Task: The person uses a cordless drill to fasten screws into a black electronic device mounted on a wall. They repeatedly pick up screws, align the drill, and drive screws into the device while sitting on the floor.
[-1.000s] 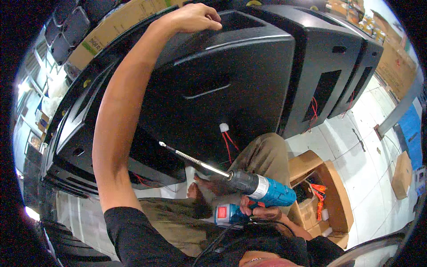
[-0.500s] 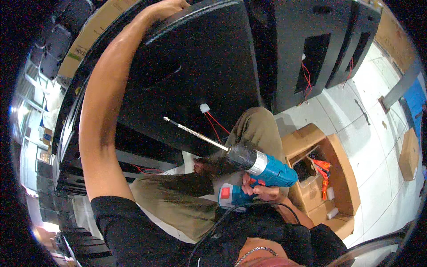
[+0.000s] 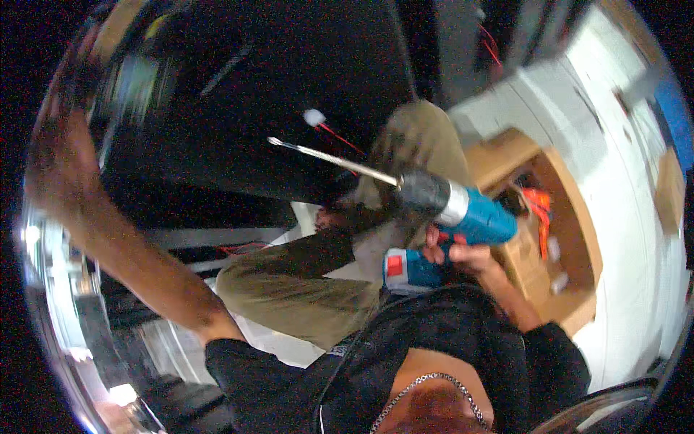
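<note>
My right hand is wrapped around the handle of a teal cordless drill with a black chuck and a red-marked battery. Its long silver screwdriver bit points up and left, touching nothing. Just beyond the tip stands a large black panel, with a white connector on thin red wires against it. My left arm is bent out to the left and reaches up along the rim; the hand at its end is smeared, so its fingers cannot be made out.
To the right of my bent legs, an open cardboard box on the pale tiled floor holds an orange item. More dark panels with red wires stand at the upper right. A smaller cardboard piece lies near the right rim.
My left arm has swung left and away from the black panel's top edge, where the hand was. The drill, in my right hand, has shifted up and right in the picture. The view has moved.
</note>
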Tool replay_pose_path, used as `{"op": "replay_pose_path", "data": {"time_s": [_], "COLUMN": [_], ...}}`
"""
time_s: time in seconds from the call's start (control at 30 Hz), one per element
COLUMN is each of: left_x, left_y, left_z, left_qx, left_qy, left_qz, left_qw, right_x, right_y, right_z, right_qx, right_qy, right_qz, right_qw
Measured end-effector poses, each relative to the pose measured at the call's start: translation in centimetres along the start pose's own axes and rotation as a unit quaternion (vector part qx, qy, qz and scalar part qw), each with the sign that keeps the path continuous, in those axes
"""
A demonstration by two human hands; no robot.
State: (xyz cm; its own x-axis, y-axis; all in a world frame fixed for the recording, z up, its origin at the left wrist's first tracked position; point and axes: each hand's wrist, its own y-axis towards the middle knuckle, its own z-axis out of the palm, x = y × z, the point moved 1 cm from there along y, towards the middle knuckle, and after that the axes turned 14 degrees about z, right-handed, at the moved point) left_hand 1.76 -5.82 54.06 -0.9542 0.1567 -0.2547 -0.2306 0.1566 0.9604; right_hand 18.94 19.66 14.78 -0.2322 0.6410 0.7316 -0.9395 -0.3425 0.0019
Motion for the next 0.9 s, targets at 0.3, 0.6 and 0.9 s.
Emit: {"op": "replay_pose_path", "data": {"time_s": [0.3,0.6,0.9], "left_x": [4.1,4.2,5.3], "left_y": [-21.7,-35.1,-40.9], "left_z": [13.0,37.9,36.3], "left_qx": [0.299,0.756,0.768], "left_qy": [-0.197,0.074,0.140], "left_qz": [-0.572,0.076,0.034], "left_qw": [0.738,0.646,0.624], "right_x": [4.3,8.7,8.0], "right_y": [-5.5,-16.2,-16.0], "right_z": [1.8,-3.8,-3.0], "right_qx": [-0.095,-0.028,-0.110], "right_qy": [0.118,0.086,0.092], "right_qz": [-0.300,-0.467,-0.490], "right_qw": [0.942,0.880,0.860]}}
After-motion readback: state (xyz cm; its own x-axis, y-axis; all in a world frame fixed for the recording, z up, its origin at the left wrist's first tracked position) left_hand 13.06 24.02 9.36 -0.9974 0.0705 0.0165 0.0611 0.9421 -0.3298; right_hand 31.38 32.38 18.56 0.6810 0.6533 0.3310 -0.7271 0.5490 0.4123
